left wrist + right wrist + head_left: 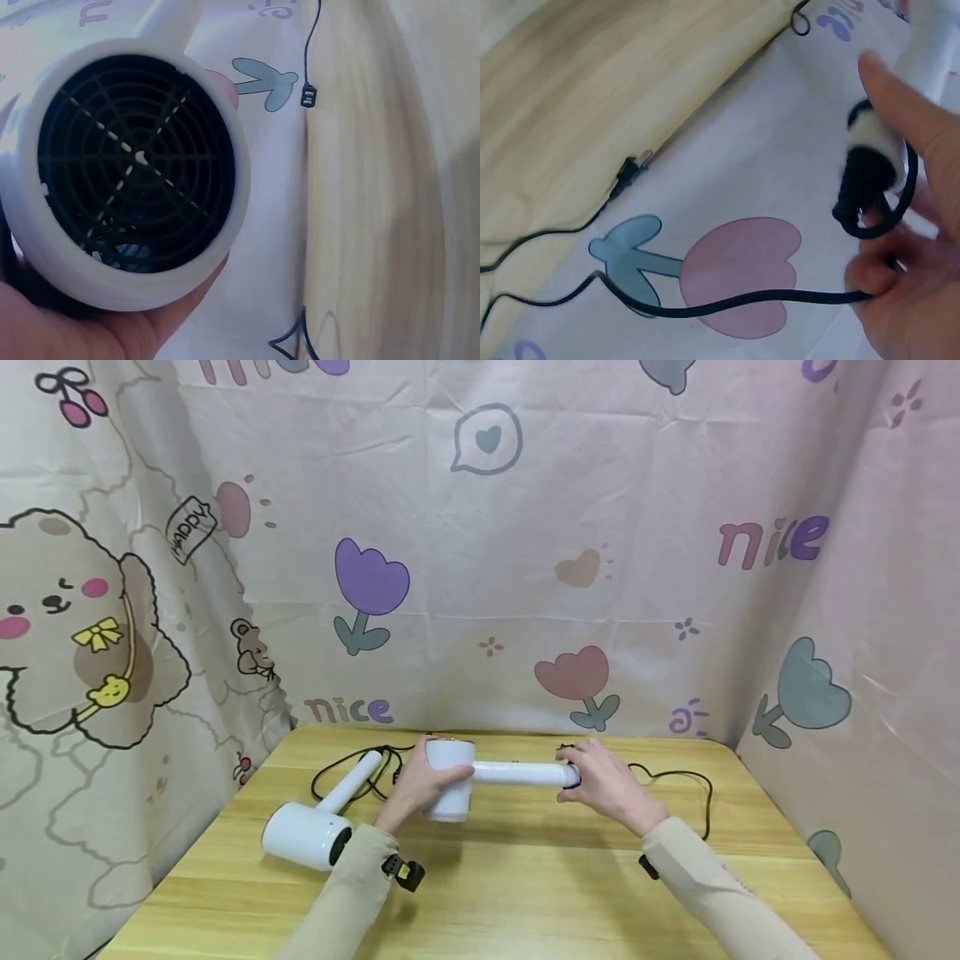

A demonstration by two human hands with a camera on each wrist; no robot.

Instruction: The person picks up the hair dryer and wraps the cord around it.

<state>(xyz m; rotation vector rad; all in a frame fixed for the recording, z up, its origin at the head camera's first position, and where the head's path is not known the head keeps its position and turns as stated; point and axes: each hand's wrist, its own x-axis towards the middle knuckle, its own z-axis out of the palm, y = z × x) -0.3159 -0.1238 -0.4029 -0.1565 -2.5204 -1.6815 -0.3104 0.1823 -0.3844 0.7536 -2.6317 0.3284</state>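
Observation:
My left hand [422, 783] grips the barrel of a white hair dryer [450, 803], held above the table with its handle pointing right. In the left wrist view, the round black grille [172, 127] at one end of the barrel faces the camera. Around the end of the handle is my right hand [609, 787]. Its curled fingers hold the black power cord [727, 303], which loops at the handle's base in the right wrist view. The thumb lies alongside the handle.
A second white hair dryer [298, 837] lies on the table [540, 893] at the left, its black cord [318, 770] in loops behind it. A two-pin plug [628, 172] lies near the table's back edge. Patterned curtain [480, 543] encloses the back and sides.

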